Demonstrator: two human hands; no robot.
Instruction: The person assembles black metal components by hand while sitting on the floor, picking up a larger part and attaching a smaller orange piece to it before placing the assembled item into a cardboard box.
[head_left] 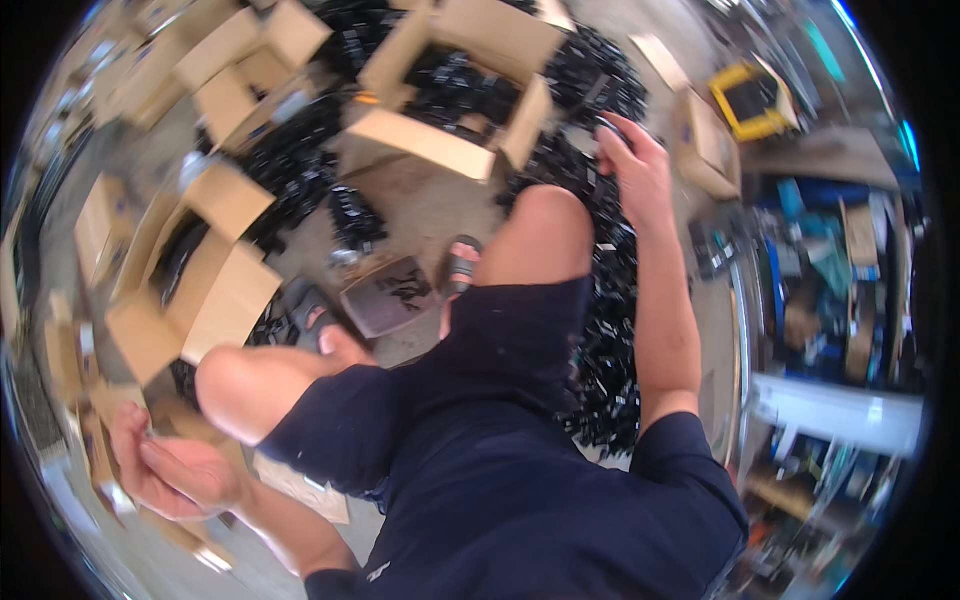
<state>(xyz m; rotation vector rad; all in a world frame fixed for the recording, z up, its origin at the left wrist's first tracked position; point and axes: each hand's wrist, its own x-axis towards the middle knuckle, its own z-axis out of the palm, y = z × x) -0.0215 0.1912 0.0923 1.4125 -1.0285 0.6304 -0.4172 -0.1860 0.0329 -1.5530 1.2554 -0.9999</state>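
My right hand (632, 165) reaches out to the right over a long heap of small glossy black pieces (612, 340). Its fingers are curled, thumb toward forefinger; something small and dark shows at the tips, too blurred to name. Out at the left, beside my knee, my left hand (180, 470) is raised with fingers bent in toward the thumb; whatever lies in that pinch is hidden. Nearest to it are cardboard boxes. In front of me an open cardboard box (425, 140) holds more black pieces. Between my feet sits a shallow greyish bin (385, 312) with a few dark pieces inside.
Open cardboard boxes stand at the left (225, 290) and far left (240, 80). More black pieces (290, 160) lie between them. A closed carton (705, 145) and a yellow-framed crate (750, 100) are at the far right. Cluttered shelving (840, 400) lines the right side.
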